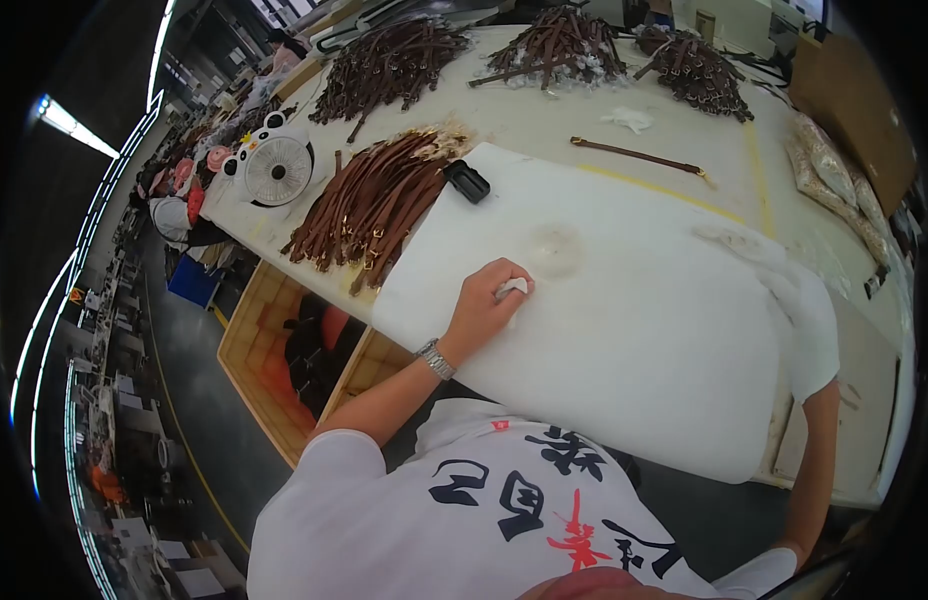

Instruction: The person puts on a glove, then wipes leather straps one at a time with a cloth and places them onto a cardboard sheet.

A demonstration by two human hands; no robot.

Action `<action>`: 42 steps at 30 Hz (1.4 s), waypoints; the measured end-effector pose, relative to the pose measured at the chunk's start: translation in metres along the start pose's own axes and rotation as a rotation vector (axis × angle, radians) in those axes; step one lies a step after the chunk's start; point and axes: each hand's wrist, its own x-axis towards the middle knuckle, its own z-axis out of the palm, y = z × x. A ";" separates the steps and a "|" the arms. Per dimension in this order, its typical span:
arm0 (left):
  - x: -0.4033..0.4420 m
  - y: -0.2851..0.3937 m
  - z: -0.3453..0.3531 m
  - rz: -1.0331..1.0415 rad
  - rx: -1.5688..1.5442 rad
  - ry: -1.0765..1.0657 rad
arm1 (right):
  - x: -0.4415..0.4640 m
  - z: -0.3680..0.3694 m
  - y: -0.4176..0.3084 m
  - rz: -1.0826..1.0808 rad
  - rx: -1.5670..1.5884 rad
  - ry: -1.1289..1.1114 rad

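Observation:
My left hand (487, 303), with a metal watch (436, 360) on its wrist, is closed around a small wad of white cloth or tissue (512, 288). It rests on a white sheet (624, 340) spread over the table. Just beyond its knuckles lies a round greyish stain (557, 250). At the sheet's right edge, my right hand (806, 320) is covered in white, whether by a glove or by the sheet I cannot tell. Its fingers do not show clearly. A black, box-like object (468, 182) sits at the sheet's upper left corner.
Brown straps with gold buckles (379, 200) lie piled at left, beside a white fan (276, 170). More strap piles (389, 70) line the far side. A single strap (639, 157) lies beyond the sheet. Plastic bags (834, 180) and cardboard (849, 110) stand at right.

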 end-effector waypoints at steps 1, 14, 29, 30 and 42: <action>0.001 0.000 -0.002 -0.002 -0.010 -0.012 | 0.019 -0.003 -0.055 -0.098 0.056 -0.046; -0.002 0.015 -0.001 -0.038 -0.130 0.003 | 0.127 -0.030 -0.318 -0.989 0.076 -0.449; 0.064 -0.029 -0.184 -0.187 -0.208 0.110 | 0.108 0.092 -0.252 -0.647 0.538 -0.322; 0.080 -0.041 -0.214 -0.212 0.000 0.122 | 0.097 0.094 -0.236 -0.474 0.446 -0.462; 0.206 -0.197 -0.270 -0.281 1.203 -0.103 | 0.019 0.174 -0.169 -0.054 0.419 -0.102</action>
